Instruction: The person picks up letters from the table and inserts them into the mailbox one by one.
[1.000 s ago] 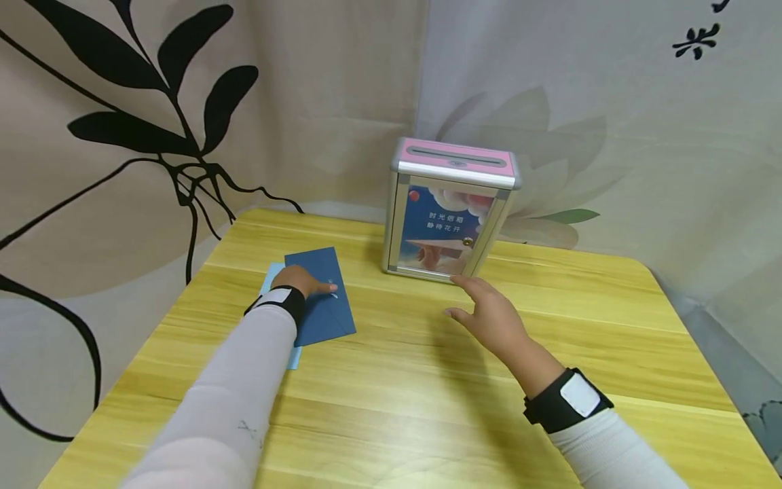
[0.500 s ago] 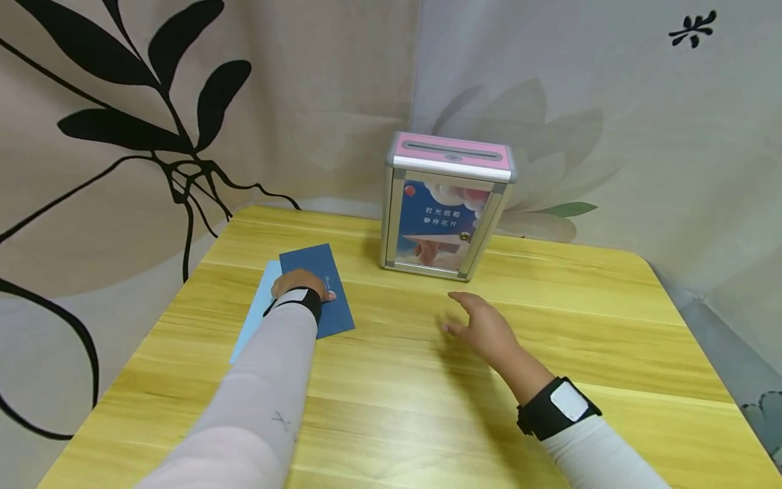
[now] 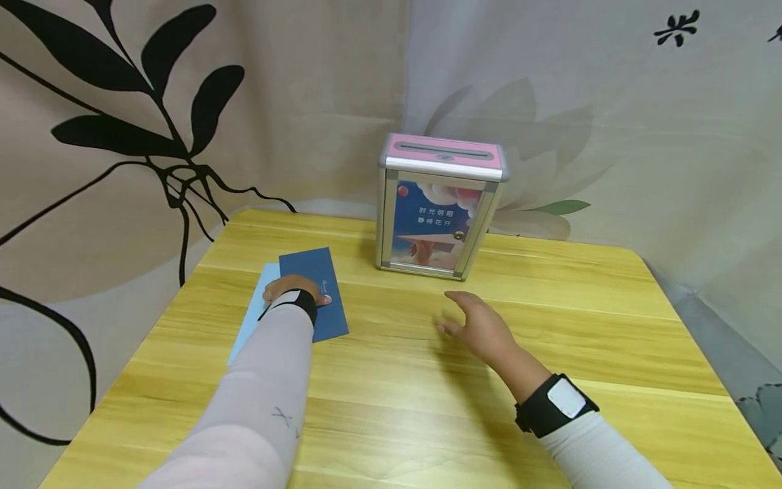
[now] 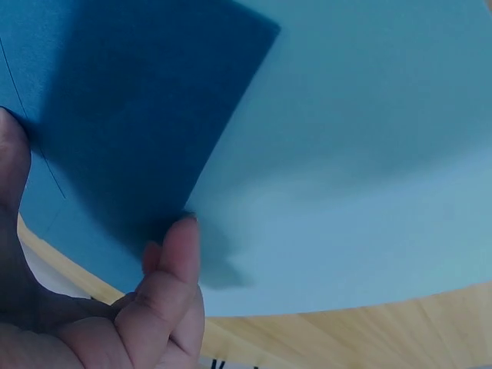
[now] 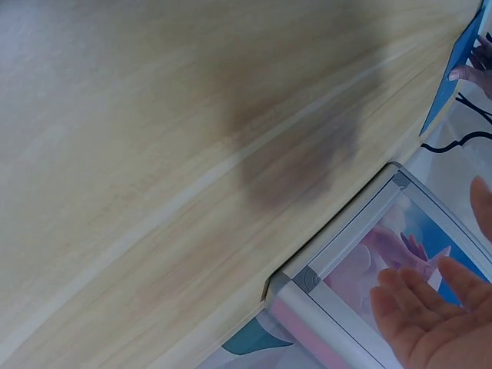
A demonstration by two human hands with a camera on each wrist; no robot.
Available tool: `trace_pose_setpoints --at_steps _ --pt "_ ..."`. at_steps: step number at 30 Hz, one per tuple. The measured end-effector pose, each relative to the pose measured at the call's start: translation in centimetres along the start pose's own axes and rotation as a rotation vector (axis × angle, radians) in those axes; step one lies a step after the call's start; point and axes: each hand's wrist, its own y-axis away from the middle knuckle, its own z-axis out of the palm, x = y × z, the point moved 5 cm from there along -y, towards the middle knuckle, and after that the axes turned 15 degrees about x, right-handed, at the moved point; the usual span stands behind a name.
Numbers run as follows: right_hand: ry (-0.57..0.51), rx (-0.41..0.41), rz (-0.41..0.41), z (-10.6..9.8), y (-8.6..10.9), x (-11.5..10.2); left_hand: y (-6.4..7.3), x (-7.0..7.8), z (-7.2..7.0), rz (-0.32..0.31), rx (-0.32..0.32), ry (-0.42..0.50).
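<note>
My left hand (image 3: 294, 288) lies over a dark blue envelope (image 3: 332, 318) at the left of the table, the thumb stretched across its face. In the left wrist view, the fingers curl at one edge of the dark envelope (image 4: 138, 100) and the thumb presses its opposite side. A light blue envelope (image 3: 249, 329) lies partly beneath it, fanned out to the left. My right hand (image 3: 489, 333) hovers over the table in front of the mailbox (image 3: 434, 217), fingers loosely spread and holding nothing. That mailbox has a pink top with a slot and a picture front with a small lock.
The wooden table (image 3: 391, 407) has its back edge against a pale curtain (image 3: 330, 88) printed with dark leaves. The mailbox stands upright near that back edge, right of the envelopes.
The light blue envelope's lower end has swung left from under the dark one, and my left wrist has shifted right. My right hand has drawn back slightly from the mailbox.
</note>
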Motion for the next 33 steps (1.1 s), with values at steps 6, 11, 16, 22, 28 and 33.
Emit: trace_pose_setpoints --at_steps 6,11,16,22,28,33 --pt "0.004 0.012 -0.012 -0.3 0.0 -0.1 -0.4 -0.7 0.0 0.027 0.008 -0.014" --pt "-0.007 0.015 -0.007 -0.5 0.1 -0.1 -4.1 -1.0 1.6 0.264 0.025 -0.054" --pt "-0.008 0.002 -0.003 -0.6 0.2 -0.1 -11.1 -2.5 4.3 0.573 0.031 -0.114" --pt "0.001 -0.001 0.004 -1.0 0.2 -0.2 -6.3 -4.5 -1.9 0.202 -0.218 0.488" --pt "-0.053 0.003 -0.011 -1.4 -0.3 -0.9 0.6 -5.3 -8.9 0.354 -0.193 0.650" --pt "-0.168 0.025 -0.009 -2.9 -1.1 -2.2 4.0 -5.4 -12.3 0.514 -0.114 0.738"
